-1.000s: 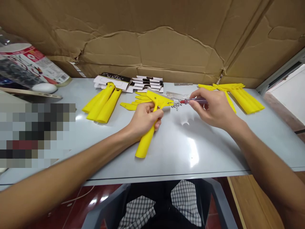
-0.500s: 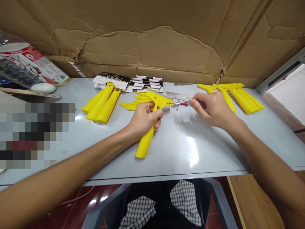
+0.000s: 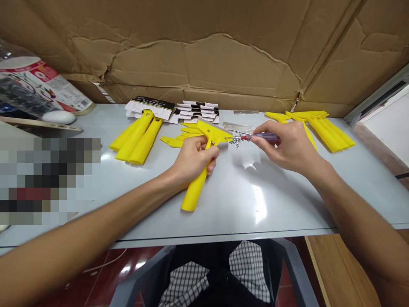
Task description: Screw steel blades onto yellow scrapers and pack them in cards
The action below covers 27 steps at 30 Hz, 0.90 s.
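Note:
My left hand is closed around the neck of a yellow scraper, its wide head tilted up and its handle pointing down toward me. In my right hand is a screwdriver with a clear purplish handle and red collar. Its shaft points left, and the tip meets the right side of the scraper head. Small silver screws lie in a pile just behind and below the shaft. Several flat yellow pieces lie behind my left hand. Thin metal blades rest beyond the screws.
Yellow handles lie at the left, near folded black-and-white cards. More yellow scrapers lie at the right. A large plastic bottle and a white mouse are at the far left. A cardboard sheet stands along the back.
My right hand's fingers have shifted on the screwdriver, and more of its handle shows. My left hand and the scraper have stayed in place.

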Available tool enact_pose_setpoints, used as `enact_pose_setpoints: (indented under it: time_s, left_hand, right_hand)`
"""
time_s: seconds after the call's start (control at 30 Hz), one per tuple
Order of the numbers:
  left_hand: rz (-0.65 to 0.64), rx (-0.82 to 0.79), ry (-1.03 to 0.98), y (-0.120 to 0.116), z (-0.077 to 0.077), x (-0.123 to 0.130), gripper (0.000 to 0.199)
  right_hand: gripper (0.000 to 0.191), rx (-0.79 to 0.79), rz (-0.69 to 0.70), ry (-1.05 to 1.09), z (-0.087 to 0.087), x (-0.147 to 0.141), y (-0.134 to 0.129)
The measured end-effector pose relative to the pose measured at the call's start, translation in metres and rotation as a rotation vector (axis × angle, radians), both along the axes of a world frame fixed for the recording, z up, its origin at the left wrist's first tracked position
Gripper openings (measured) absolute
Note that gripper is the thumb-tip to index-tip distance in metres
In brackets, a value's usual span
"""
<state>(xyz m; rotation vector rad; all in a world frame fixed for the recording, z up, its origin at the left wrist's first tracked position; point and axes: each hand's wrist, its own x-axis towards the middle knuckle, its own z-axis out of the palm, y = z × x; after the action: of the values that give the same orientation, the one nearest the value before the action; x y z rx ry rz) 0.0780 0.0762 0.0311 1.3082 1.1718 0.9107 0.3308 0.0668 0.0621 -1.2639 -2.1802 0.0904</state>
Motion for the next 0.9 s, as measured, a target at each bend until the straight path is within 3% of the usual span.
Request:
enact_pose_setpoints:
  time_s: [0.23,0.57,0.73,0.9]
  left_hand:
    - [-0.024,0.007,0.030,-0.002,0.003,0.000,0.013]
    - [-0.020,0.024,0.040,-0.002,0.003,0.000,0.012]
    - [-0.058,0.071,0.067,-0.001,-0.001,0.000,0.010]
    - [-0.062,0.073,0.097,-0.003,-0.001,0.000,0.012]
  right_hand:
    - [0.030,-0.011,-0.027,-0.009,0.000,0.000,0.000]
    - [0.011,-0.031,0.046,-0.002,0.003,-0.001,-0.002]
    - [0.015,-0.018,0.024,0.011,0.006,-0.001,-0.004]
    - [0.018,-0.104,-0.018,0.045,0.010,-0.002,-0.005]
